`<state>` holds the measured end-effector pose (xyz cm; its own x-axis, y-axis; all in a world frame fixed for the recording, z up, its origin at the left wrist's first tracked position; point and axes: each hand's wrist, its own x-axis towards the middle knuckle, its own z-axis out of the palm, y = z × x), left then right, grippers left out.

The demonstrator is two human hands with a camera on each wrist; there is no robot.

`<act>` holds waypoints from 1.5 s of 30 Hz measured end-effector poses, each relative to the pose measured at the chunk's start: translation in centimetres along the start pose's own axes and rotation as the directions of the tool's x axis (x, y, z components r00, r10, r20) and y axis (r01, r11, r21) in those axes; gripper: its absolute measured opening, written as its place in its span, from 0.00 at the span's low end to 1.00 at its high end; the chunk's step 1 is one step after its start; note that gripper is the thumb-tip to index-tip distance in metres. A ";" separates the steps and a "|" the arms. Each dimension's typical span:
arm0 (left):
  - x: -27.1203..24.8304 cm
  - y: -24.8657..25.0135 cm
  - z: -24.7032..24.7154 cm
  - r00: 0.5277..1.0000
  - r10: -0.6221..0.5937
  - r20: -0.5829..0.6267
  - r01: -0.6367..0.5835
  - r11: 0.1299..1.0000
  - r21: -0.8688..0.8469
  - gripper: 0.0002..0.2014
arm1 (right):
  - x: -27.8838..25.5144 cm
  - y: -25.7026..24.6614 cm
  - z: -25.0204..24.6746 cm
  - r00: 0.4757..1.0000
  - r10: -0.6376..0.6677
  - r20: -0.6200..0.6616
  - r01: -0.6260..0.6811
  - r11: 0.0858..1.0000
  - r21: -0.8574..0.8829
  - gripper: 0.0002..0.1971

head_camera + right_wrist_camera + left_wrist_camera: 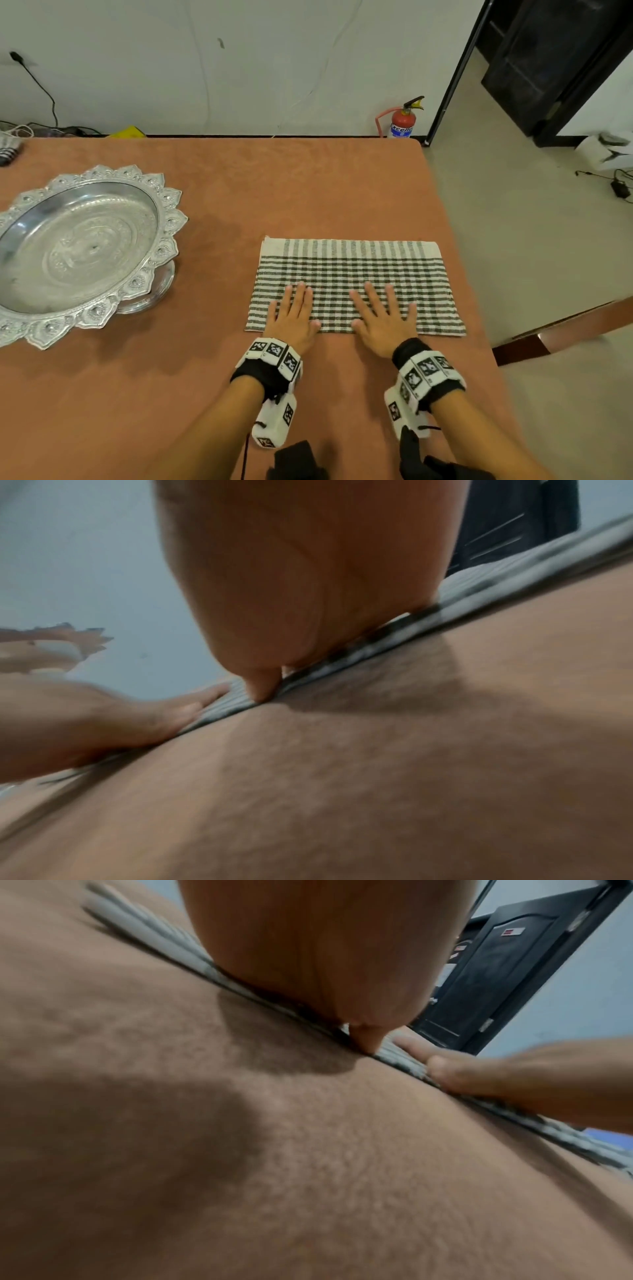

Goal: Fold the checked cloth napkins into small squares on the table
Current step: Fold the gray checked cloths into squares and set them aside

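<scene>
Napkin (352, 274) flat, long axis left-right, under hands.

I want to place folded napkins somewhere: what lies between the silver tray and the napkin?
Only bare table lies between tray and napkin; the head view shows it.

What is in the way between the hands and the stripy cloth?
Nothing visible. The left hand and the right hand both lie flat on the checked napkin, fingers spread, touching it near its front edge. The silver tray stands apart, off to the left on the table.
</scene>
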<state>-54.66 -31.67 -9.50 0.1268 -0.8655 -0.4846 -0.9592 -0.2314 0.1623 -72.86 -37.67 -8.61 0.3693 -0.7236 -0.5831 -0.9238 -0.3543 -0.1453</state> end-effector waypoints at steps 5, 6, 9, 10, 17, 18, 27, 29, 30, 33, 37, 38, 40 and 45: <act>-2.1 -2.5 0.1 0.990 -0.143 0.011 0.144 0.987 -0.078 0.31 | -2.5 7.6 -0.8 0.978 0.205 0.034 -0.205 0.978 0.026 0.30; -2.6 -2.5 -0.1 0.983 -0.182 0.020 0.183 0.977 -0.112 0.31 | -2.8 8.3 -1.2 0.969 0.245 0.037 -0.246 0.969 0.022 0.30; -2.3 -1.1 -1.7 0.976 -0.219 0.013 0.218 0.962 -0.167 0.31 | -1.6 6.8 -3.3 0.954 0.292 -0.068 -0.292 0.956 0.018 0.32; -1.6 -0.3 -2.4 0.984 -0.175 -0.022 0.171 0.976 -0.137 0.30 | -0.6 5.3 -4.0 0.963 0.249 -0.104 -0.249 0.968 0.018 0.33; 7.7 2.7 -5.5 0.994 0.082 0.067 -0.084 0.996 0.030 0.28 | 6.9 -1.4 -5.7 0.999 0.037 0.018 -0.037 0.998 0.054 0.30; 8.2 1.8 -5.4 0.994 0.082 0.072 -0.086 0.995 0.055 0.28 | 7.1 -0.6 -5.8 0.999 0.028 0.023 -0.029 0.999 0.043 0.30; 7.8 -1.8 -6.6 0.994 -0.070 -0.085 0.081 0.987 0.137 0.30 | 5.8 6.9 -6.6 0.959 0.269 -0.090 -0.260 0.961 0.099 0.34; 6.6 1.6 -5.1 0.990 0.106 -0.091 -0.088 0.980 0.181 0.30 | 5.1 4.7 -5.8 0.957 0.249 -0.151 -0.238 0.967 0.087 0.34; 5.8 3.0 -3.7 0.980 0.190 -0.065 -0.177 0.970 0.169 0.30 | 4.5 3.7 -4.7 0.967 0.205 -0.150 -0.194 0.978 0.081 0.33; 3.8 4.4 -0.9 0.982 0.183 0.036 -0.186 0.977 0.104 0.30 | 1.6 3.6 -1.1 0.989 0.130 -0.076 -0.124 0.989 0.086 0.38; 4.0 3.9 -2.0 0.978 0.194 0.071 -0.203 0.968 0.148 0.31 | -2.2 8.1 0.0 0.946 0.316 -0.075 -0.299 0.936 0.184 0.34; 4.1 4.4 -2.7 0.979 0.190 0.072 -0.200 0.963 0.179 0.30 | -2.9 8.6 -0.2 0.920 0.375 -0.115 -0.343 0.912 0.225 0.35; 4.1 6.2 -4.3 0.978 0.203 0.056 -0.210 0.957 0.200 0.30 | -3.8 8.6 -0.3 0.839 0.492 -0.230 -0.422 0.857 0.296 0.36; 4.7 12.1 -6.5 0.883 0.469 0.017 -0.463 0.865 0.193 0.27 | -4.0 8.3 -0.7 0.731 0.649 -0.211 -0.459 0.697 0.550 0.22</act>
<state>-64.04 -41.38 -4.23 -0.3419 -0.8652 -0.3668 -0.9374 0.2862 0.1987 -81.93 -38.12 -6.93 -0.3077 -0.8840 -0.3520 -0.8694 0.4115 -0.2734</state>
